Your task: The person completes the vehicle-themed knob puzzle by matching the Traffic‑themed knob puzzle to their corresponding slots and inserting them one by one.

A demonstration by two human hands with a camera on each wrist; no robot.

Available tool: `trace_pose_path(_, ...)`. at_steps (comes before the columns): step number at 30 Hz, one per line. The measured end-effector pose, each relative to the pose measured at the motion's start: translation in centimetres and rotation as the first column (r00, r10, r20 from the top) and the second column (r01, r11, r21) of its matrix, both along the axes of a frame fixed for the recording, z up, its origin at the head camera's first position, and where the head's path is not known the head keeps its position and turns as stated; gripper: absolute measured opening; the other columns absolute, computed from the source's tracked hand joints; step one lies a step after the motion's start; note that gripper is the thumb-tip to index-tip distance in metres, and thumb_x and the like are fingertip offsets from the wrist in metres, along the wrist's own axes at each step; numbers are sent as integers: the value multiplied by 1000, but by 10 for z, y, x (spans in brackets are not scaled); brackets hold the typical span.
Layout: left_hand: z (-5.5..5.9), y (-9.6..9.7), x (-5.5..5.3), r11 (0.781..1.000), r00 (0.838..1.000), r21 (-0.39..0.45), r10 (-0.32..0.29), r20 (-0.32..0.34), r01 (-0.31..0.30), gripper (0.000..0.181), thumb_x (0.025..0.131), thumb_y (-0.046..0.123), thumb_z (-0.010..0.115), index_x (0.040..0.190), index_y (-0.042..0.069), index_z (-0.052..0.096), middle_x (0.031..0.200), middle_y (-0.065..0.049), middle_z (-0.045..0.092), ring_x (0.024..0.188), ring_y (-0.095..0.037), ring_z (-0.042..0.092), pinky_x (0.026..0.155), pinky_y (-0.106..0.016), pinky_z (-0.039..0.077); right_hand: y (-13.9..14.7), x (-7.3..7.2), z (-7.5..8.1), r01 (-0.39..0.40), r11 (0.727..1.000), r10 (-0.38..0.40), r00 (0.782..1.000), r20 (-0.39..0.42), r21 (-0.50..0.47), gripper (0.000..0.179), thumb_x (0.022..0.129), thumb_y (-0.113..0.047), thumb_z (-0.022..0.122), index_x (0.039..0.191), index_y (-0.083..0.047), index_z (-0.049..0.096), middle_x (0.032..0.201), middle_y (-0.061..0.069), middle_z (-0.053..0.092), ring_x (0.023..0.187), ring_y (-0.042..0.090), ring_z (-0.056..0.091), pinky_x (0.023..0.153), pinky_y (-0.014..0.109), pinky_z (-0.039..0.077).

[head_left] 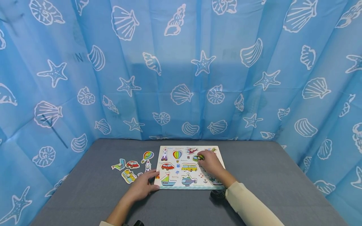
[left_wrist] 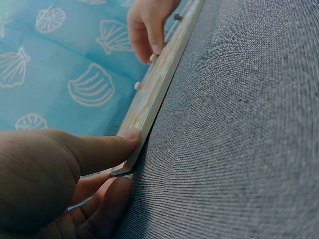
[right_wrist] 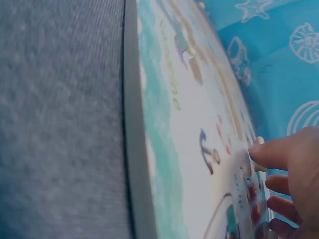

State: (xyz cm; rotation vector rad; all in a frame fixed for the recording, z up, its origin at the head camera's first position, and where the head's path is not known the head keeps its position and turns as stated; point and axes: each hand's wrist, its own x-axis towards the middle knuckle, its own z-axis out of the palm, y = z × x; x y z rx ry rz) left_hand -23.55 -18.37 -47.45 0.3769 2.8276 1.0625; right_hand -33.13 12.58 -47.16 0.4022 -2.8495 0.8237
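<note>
Left hand (head_left: 142,187) grips a puzzle board's (head_left: 200,182) left edge; right hand (head_left: 210,162) pinches a small knob (left_wrist: 153,58) over it; loose picture pieces (head_left: 132,164) lie farther left

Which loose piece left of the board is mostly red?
The loose car piece, right of the sailboat piece and beyond the yellow piece; the others visible there aren't mostly red.

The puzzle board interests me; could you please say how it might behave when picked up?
The puzzle board is probably stiff: its edge looks straight. It may be light for its size, looking thin beside the left hand. Lying flat, it seems unlikely to roll or tip.
</note>
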Motion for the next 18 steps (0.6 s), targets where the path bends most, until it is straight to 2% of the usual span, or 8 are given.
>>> trace_pose_path(5,-2,1,-1,1000,1000,15,-7,9,7,56,81,21,79,133,7,60,141,-16,49,72,-15,51,69,-35,42,7,9,4,2,999,-2,1000,6,-41,28,85,-12,73,111,-6,70,115,10,65,115,33,54,97,50,39)
trace_pose_path(11,-1,0,0,1000,1000,1,-4,-9,4,56,81,22,79,132,8,61,141,-14,50,87,-16,51,76,-39,41,24,22,6,-18,989,10,998,-60,-146,26,86,-10,72,110,-1,68,118,17,64,117,39,53,98,54,37)
trace_pose_path(18,1,1,3,1000,1000,10,-11,-27,11,56,81,20,79,132,6,60,140,-15,50,70,-14,48,67,-33,41,50,39,4,53,965,-62,998,-25,-256,28,89,-9,67,115,3,66,121,23,60,118,44,50,96,57,37)
